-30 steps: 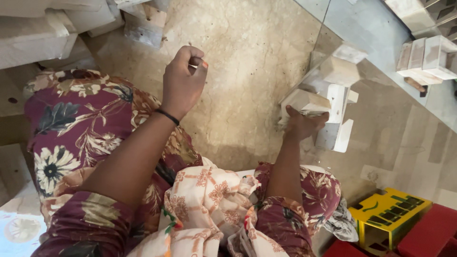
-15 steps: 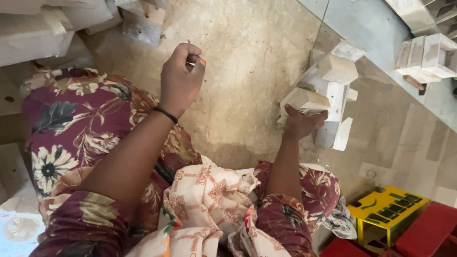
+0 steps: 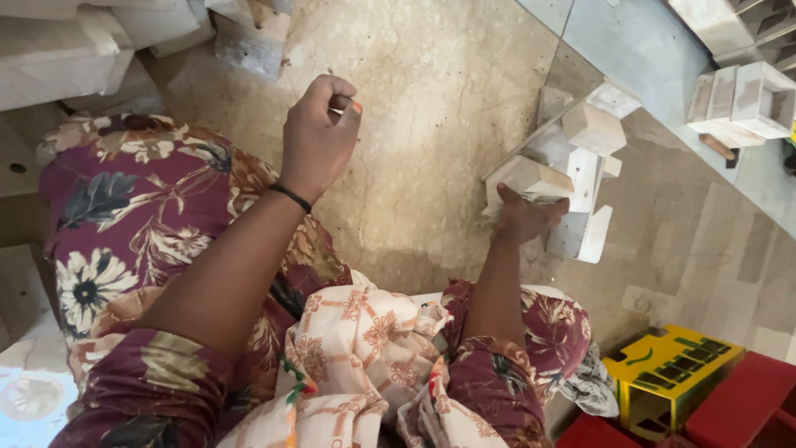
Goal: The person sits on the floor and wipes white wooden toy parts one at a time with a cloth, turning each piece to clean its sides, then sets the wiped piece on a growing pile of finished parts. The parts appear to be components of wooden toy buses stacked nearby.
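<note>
In the head view, the left hand (image 3: 319, 137) is raised over the stone floor (image 3: 439, 108) and closed into a loose fist, with thumb and forefinger pinched on a small thin thing (image 3: 342, 103); it is too small to tell what it is. A black band (image 3: 290, 197) sits on that wrist, and the arm comes out of a maroon flowered sleeve (image 3: 141, 390). The right hand (image 3: 524, 217) is lower and to the right, with its fingers bent down on the near end of a pale wooden block (image 3: 531, 177). It grips or presses this block, but I cannot tell how tight, because the palm is hidden. The block lies tilted and is part of a cluster of wooden pieces (image 3: 584, 166) that stand and lean together on the floor, touching one another, just beside a grey slab (image 3: 655, 58). On the slab, well apart from the hands, stand more wooden boxes (image 3: 742, 104). At the top left are white blocks (image 3: 58, 50) and a small wooden piece (image 3: 249, 41). Between the arms there is a cream cloth with orange flowers (image 3: 365, 348) over the lap. At the bottom right a yellow object (image 3: 667, 373) stands next to a red box (image 3: 746, 402), near the right knee.
</note>
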`<state>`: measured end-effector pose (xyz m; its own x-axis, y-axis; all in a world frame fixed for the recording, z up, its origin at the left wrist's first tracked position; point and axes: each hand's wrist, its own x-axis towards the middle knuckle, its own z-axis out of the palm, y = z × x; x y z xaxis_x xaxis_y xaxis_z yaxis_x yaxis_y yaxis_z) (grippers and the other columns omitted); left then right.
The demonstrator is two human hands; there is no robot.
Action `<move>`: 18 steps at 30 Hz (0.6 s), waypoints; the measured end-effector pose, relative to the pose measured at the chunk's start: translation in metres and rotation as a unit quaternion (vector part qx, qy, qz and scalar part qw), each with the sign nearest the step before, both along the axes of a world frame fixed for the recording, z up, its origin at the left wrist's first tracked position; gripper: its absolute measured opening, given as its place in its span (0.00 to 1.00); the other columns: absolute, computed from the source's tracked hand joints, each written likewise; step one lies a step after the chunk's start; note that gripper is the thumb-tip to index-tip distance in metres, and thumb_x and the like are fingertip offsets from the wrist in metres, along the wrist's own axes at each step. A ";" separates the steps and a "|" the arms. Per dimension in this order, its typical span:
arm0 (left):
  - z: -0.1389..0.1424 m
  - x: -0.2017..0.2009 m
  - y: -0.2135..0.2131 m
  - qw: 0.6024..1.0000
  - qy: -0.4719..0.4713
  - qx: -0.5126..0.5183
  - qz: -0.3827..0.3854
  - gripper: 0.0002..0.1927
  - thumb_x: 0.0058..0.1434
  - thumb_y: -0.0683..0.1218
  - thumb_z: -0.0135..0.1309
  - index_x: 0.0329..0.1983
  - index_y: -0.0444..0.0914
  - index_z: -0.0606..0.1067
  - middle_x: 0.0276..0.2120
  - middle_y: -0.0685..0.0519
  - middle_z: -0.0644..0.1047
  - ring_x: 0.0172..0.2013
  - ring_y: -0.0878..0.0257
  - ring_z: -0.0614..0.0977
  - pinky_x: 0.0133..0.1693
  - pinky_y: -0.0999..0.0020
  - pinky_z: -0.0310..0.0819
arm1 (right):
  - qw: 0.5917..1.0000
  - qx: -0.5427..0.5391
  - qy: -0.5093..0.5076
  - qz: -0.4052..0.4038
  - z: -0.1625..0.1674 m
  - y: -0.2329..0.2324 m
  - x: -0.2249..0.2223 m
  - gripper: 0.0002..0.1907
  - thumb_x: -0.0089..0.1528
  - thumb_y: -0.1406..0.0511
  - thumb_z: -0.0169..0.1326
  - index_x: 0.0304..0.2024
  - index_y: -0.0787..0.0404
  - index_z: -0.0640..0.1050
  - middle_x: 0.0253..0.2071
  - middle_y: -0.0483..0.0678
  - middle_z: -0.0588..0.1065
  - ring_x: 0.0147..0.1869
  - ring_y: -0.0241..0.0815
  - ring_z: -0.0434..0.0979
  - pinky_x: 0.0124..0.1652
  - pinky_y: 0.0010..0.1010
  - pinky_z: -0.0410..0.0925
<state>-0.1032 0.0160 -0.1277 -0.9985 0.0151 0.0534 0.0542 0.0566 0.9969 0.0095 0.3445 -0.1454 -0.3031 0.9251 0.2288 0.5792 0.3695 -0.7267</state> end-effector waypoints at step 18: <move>0.006 -0.031 0.057 0.995 0.063 -0.068 -0.043 0.06 0.65 0.45 0.58 0.41 0.39 0.75 0.35 0.48 0.81 0.38 0.51 0.84 0.39 0.60 0.77 | 0.995 -0.002 0.092 0.037 -0.010 0.003 -0.005 0.65 0.38 0.74 0.77 0.72 0.70 0.54 0.68 0.61 0.60 0.70 0.57 0.64 0.68 0.40 0.62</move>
